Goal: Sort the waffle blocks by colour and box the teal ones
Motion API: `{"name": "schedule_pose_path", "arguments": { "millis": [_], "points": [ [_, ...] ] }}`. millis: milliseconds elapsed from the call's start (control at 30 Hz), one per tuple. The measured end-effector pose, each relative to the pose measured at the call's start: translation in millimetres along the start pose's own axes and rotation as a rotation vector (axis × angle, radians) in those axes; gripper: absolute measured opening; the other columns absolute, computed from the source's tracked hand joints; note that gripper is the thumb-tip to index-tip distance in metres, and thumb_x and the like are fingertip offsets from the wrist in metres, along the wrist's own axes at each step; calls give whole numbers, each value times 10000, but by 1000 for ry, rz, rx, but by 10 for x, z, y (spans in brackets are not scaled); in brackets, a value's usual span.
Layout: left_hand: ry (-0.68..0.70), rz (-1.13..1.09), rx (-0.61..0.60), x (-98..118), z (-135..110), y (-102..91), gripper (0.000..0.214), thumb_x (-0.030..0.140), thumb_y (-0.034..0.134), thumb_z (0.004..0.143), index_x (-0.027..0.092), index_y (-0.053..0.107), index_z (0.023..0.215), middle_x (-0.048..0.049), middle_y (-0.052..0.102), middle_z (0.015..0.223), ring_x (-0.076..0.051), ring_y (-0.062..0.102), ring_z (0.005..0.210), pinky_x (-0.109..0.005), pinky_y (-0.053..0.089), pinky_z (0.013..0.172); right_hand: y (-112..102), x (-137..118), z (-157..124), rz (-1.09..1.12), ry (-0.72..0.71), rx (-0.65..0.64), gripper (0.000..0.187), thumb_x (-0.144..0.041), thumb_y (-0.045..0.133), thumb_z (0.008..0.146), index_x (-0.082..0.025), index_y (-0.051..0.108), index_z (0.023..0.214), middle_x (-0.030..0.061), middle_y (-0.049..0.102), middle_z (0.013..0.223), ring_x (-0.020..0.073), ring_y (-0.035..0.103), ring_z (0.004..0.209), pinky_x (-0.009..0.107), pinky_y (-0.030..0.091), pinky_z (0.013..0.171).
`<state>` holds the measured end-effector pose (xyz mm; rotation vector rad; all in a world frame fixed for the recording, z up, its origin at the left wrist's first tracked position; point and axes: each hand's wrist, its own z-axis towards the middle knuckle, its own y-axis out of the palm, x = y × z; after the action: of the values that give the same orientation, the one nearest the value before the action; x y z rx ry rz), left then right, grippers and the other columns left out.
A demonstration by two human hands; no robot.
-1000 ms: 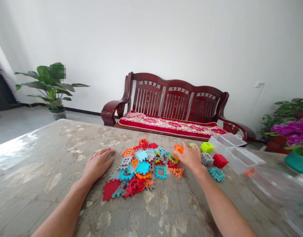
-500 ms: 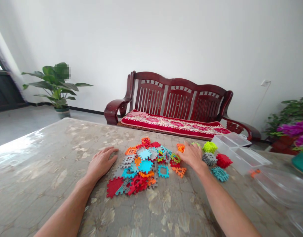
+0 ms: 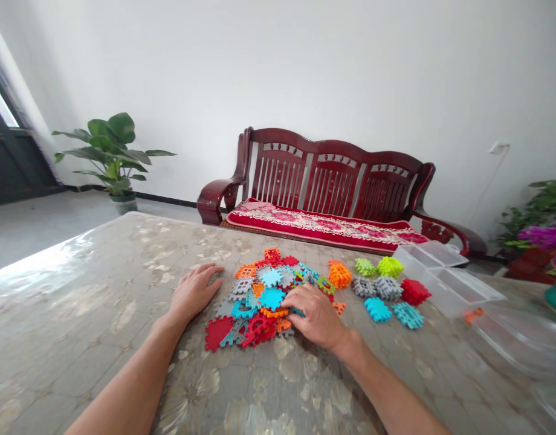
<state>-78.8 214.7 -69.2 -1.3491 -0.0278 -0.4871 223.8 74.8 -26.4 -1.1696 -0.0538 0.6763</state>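
A loose heap of interlocking plastic building tiles in red, orange, blue, grey and green lies mid-table, with a solid red tile [image 3: 218, 333] at its near left corner. My left hand [image 3: 195, 291] rests on the table just left of the heap, fingers stretched out and holding nothing. Over the heap's right side, my right hand [image 3: 315, 315] is closed, thumb and fingers around a blue square-frame tile [image 3: 298, 312] that is mostly covered. A flat light-blue tile [image 3: 271, 298] lies beside its fingertips.
To the right stand small colour-sorted stacks: orange [image 3: 339, 274], lime green [image 3: 390, 266], grey [image 3: 388, 288], red [image 3: 415, 292] and blue [image 3: 407, 315]. Beyond them are a clear plastic box [image 3: 457, 293] and a clear lid [image 3: 523, 338]. A wooden bench [image 3: 330, 181] stands behind the table.
My right hand has moved left and nearer, from beside the orange tiles to the blue frame tile, and closed around it. My left hand stays on the table. The view has shifted slightly.
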Motion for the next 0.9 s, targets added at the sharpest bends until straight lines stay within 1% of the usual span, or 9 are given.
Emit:
{"name": "schedule_pose_path", "arguments": {
  "millis": [100, 167, 267, 333, 433, 567, 700, 800, 900],
  "points": [
    [-7, 3, 2, 3, 5, -2, 437, 382, 432, 897, 268, 665, 1248, -61, 606, 1409, -249, 556, 1300, -404, 401, 1126, 76, 6, 8, 17, -47, 54, 153, -127, 713, 824, -243, 735, 922, 28, 744, 965, 200, 630, 943, 341, 474, 872],
    [-7, 3, 7, 5, 6, -2, 433, 383, 439, 895, 269, 667, 1246, -58, 611, 1404, -247, 560, 1297, -399, 404, 1125, 100, 11, 10, 86, -17, 79, 112, -152, 698, 851, -239, 734, 910, 26, 750, 942, 195, 642, 934, 336, 476, 875],
    [-11, 3, 7, 10, 7, -6, 436, 385, 446, 891, 273, 669, 1248, -56, 613, 1402, -251, 562, 1297, -401, 414, 1118, 62, 41, 14, 255, 156, 120, 138, -190, 645, 881, -240, 742, 966, 18, 761, 974, 188, 666, 933, 325, 488, 877],
    [-12, 0, 5, 11, 7, -9, 438, 383, 443, 889, 274, 669, 1249, -57, 609, 1407, -256, 561, 1298, -408, 419, 1115, -14, 92, 19, 361, 333, 129, 194, -226, 615, 873, -230, 747, 1015, 16, 765, 937, 184, 679, 847, 308, 512, 796],
    [-8, -4, 4, 5, 10, -7, 442, 382, 437, 890, 268, 668, 1250, -64, 608, 1409, -260, 561, 1298, -418, 416, 1116, -152, 204, 18, 432, 503, 76, 271, -278, 588, 850, -199, 750, 1052, 24, 766, 886, 188, 681, 776, 297, 521, 721],
    [-3, 3, -8, -6, 15, 0, 448, 386, 425, 897, 263, 659, 1259, -72, 596, 1422, -257, 556, 1301, -424, 403, 1124, -248, 344, -16, 310, 566, 61, 321, -259, 549, 852, -185, 738, 1101, 64, 764, 1043, 205, 696, 925, 315, 518, 843],
    [-3, 9, -24, -7, 15, -2, 459, 398, 408, 906, 261, 648, 1271, -73, 586, 1433, -257, 544, 1314, -430, 394, 1130, -224, 363, -52, 88, 627, 64, 362, -280, 571, 874, -195, 688, 1206, 79, 743, 1100, 197, 694, 886, 310, 515, 826],
    [-6, 21, -31, -2, 14, -8, 463, 400, 399, 907, 263, 645, 1274, -72, 583, 1435, -258, 541, 1316, -430, 393, 1130, -194, 294, -69, -86, 606, 46, 390, -316, 630, 859, -181, 671, 1223, 96, 724, 1120, 230, 671, 1001, 327, 497, 900],
    [-8, 27, -30, 3, 14, -11, 465, 398, 397, 905, 266, 646, 1274, -69, 583, 1435, -256, 543, 1316, -424, 395, 1130, -183, 222, -80, -173, 524, 17, 442, -312, 658, 841, -178, 644, 1263, 108, 674, 1229, 253, 604, 1159, 347, 447, 1016]
  ]
}}
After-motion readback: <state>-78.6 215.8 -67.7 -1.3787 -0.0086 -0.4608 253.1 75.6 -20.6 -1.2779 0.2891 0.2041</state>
